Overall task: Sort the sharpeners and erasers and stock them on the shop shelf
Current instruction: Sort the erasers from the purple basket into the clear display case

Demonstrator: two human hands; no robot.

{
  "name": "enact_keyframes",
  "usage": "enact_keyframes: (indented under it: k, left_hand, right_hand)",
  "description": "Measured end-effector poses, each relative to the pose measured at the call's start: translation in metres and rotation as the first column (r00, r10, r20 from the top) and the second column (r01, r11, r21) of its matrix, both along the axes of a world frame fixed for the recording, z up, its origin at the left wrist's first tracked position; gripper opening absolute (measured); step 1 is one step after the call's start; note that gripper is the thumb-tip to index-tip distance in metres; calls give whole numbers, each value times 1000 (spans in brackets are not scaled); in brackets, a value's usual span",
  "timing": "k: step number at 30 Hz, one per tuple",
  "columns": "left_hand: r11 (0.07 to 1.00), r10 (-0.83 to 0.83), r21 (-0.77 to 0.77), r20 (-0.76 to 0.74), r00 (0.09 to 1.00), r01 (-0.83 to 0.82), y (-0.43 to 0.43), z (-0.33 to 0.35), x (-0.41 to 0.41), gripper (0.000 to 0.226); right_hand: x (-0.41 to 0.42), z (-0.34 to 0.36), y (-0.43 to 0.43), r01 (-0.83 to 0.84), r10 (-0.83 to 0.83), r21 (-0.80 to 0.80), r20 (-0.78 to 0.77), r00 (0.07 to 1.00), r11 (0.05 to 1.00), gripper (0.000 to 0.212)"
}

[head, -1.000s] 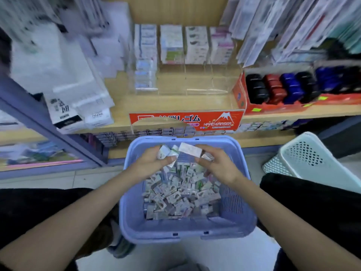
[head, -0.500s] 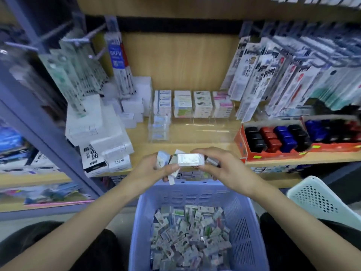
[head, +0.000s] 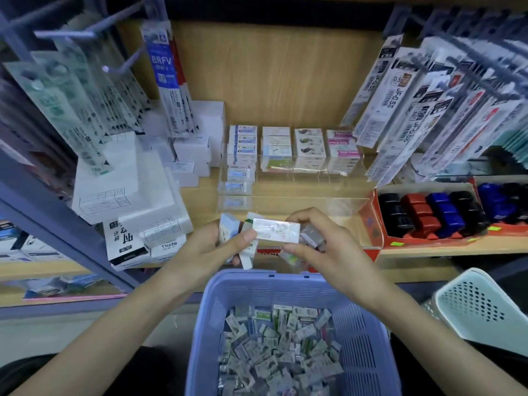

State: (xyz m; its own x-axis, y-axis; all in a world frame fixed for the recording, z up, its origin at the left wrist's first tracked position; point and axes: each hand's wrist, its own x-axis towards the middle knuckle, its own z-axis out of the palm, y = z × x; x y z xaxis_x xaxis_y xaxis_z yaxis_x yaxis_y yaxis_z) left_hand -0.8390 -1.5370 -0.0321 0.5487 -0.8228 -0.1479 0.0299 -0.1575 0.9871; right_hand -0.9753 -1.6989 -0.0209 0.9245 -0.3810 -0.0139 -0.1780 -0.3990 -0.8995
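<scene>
While white boxes (head: 125, 178) sit piled at the left of the wooden shelf (head: 288, 195), the left hand (head: 211, 250) is closed around a few small wrapped erasers (head: 228, 228). Its thumb also pins one long eraser (head: 276, 230), and the right hand (head: 323, 247) pinches the other end, with more small packs tucked under its fingers. Both hands hover just above the purple basket (head: 285, 292) full of erasers. Farther right sits a red tray (head: 371, 224) of dark sharpeners (head: 434, 212).
</scene>
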Motion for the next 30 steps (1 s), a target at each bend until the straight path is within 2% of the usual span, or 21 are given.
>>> enact_keyframes:
  k: [3, 7, 9, 11, 14, 16, 18, 21, 23, 25, 30]
  left_hand:
    - [1000, 30, 3, 44, 999, -31, 2, 0, 1, 39]
    - [993, 112, 23, 34, 993, -112, 0, 5, 9, 33]
    - [986, 159, 50, 48, 986, -162, 0, 7, 15, 30]
    - [983, 165, 71, 65, 984, -169, 0, 7, 22, 36]
    - [979, 187, 77, 56, 981, -191, -4, 10, 27, 35]
    - [970, 221, 84, 84, 972, -228, -9, 13, 29, 21]
    - [966, 235, 86, 106, 966, -244, -12, 14, 29, 21]
    - [969, 231, 73, 87, 969, -238, -13, 17, 29, 18]
    - [970, 230, 65, 76, 970, -235, -13, 17, 29, 16]
    - [970, 232, 58, 62, 971, -236, -13, 18, 30, 15]
    - [974, 220, 50, 56, 974, -222, -14, 16, 31, 15]
  right_hand:
    - [5, 0, 2, 47, -54, 101, 63, 997, 994, 29]
    - [19, 10, -11, 176, -188, 170, 59, 980, 970, 30]
    - [32, 15, -27, 274, -278, 132, 12, 960, 952, 27]
    - [50, 20, -43, 318, -317, 20, -38, 948, 948, 27]
    - [80, 22, -61, 271, -283, -118, -98, 954, 955, 31]
    - [96, 23, -67, 209, -240, -156, -209, 948, 965, 39]
    - [110, 22, -72, 138, -213, -244, -318, 924, 960, 40]
    - [127, 22, -77, 50, -244, -461, -371, 896, 886, 19]
    - [137, 23, -77, -11, -277, -574, -413, 867, 819, 24]
    - [147, 22, -78, -61, -282, -604, -455, 845, 794, 21]
    - [139, 21, -78, -82, -268, -592, -478, 836, 802, 37]
